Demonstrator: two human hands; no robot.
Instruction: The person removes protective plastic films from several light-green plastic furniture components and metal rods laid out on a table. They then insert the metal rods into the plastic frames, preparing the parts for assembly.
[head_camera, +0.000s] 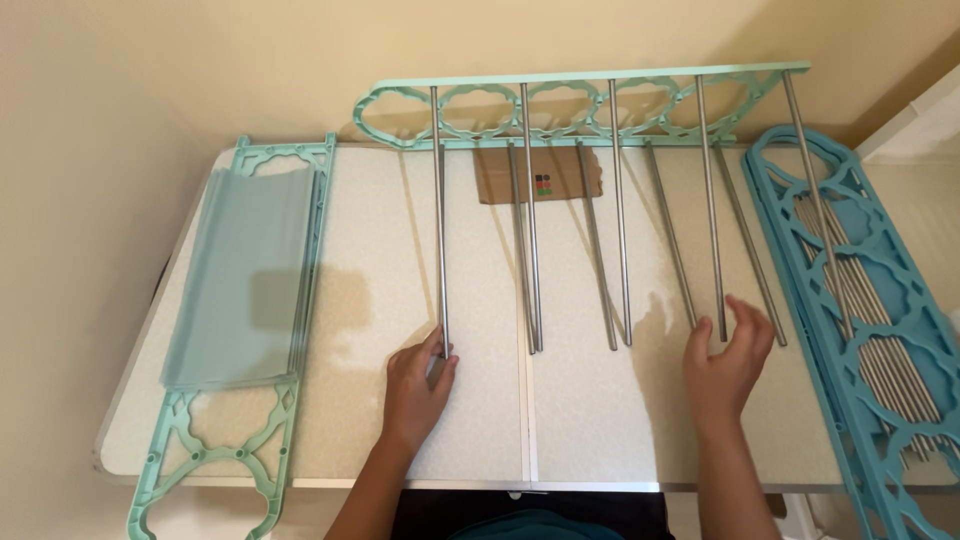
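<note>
Head view shows my left hand (415, 385) with fingers pinching the leftmost steel rod (440, 215) at its free end, right hand (728, 362) open beside another rod (711, 210), both socketed in the mint frame (570, 105) across the table (370, 300); rods should be kept parallel.

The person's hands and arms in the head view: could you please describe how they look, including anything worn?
Both the left hand and the right hand are bare, with no gloves, rings, watch or bracelets visible. The forearms are bare too; no sleeves reach into view. Fingernails look short and unpainted, as far as the picture shows.
</note>
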